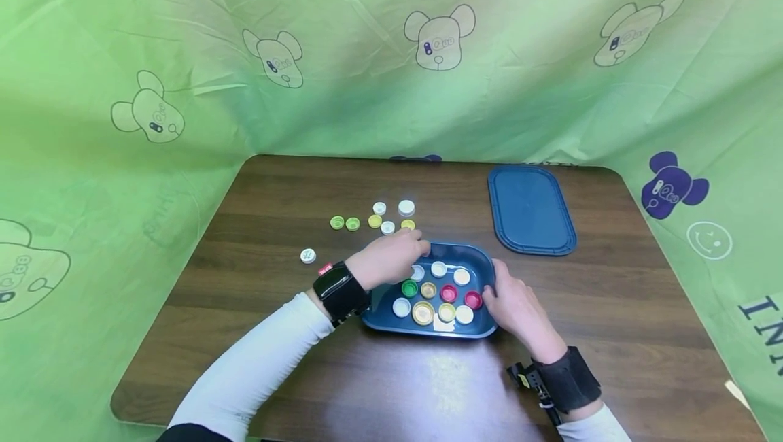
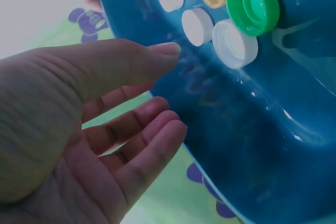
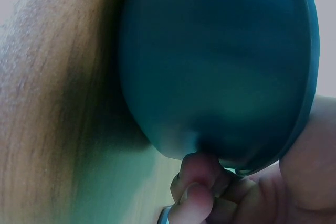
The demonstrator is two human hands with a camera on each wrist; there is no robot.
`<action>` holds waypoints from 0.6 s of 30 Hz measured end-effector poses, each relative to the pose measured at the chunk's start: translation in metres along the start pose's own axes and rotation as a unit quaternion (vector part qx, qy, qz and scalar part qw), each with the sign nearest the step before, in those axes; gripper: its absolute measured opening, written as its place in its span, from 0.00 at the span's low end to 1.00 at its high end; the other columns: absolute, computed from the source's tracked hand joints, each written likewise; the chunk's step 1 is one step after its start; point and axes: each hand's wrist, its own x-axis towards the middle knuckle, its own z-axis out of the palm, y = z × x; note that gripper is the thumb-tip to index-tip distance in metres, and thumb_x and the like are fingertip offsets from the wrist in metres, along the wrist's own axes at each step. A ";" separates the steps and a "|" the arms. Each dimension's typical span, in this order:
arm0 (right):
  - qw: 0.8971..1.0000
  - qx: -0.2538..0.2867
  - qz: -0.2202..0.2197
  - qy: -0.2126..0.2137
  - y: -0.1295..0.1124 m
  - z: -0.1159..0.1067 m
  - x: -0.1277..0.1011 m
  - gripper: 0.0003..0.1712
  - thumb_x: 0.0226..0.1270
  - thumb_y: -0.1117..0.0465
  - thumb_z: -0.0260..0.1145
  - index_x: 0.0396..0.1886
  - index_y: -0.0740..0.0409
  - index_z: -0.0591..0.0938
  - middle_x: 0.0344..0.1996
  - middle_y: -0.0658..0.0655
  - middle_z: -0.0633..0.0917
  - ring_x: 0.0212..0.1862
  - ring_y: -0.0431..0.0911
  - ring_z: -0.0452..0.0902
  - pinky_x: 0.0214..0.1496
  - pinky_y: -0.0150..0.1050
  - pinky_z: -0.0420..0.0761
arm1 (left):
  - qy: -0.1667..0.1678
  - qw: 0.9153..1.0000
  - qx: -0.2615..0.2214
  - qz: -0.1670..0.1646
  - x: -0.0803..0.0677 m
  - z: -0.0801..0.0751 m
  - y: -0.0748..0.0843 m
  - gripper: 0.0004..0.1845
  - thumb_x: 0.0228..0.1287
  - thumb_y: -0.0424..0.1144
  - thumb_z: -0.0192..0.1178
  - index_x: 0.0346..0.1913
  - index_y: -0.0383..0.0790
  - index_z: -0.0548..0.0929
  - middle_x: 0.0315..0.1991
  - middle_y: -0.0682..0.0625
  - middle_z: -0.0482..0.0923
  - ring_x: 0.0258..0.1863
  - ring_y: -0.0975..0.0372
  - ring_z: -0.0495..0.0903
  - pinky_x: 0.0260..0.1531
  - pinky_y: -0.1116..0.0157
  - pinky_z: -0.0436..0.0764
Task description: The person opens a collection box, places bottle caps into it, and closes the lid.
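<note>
A blue tray (image 1: 391,320) with several bottle caps in it, such as a green cap (image 1: 409,288) and a red cap (image 1: 449,293), is in front of me. My right hand (image 1: 520,302) grips its right end, thumb at the rim; in the right wrist view curled fingers (image 3: 197,177) touch the outer wall. Over the tray's far left corner reaches my left hand (image 1: 391,255). Its thumb and fingers are apart in the left wrist view, with nothing visible between them, beside white caps (image 2: 197,27) and the green cap. The head view hides that corner behind the hand.
Beyond the tray several loose caps lie on the wooden table (image 1: 275,190), among them a light green cap (image 1: 337,222) and a large white cap (image 1: 406,207). Another white cap (image 1: 308,256) lies farther left. A flat blue lid (image 1: 532,211) rests at the back right.
</note>
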 end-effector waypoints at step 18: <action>1.000 -0.007 -0.005 -0.005 -0.001 -0.001 0.001 0.38 0.76 0.61 0.58 0.76 0.70 0.53 0.65 0.79 0.70 0.53 0.65 0.80 0.52 0.62 0.80 | 0.081 0.991 -0.060 -0.089 -0.067 -0.003 -0.079 0.19 0.63 0.35 0.69 0.57 0.37 0.83 0.53 0.44 0.79 0.56 0.51 0.76 0.57 0.54 0.78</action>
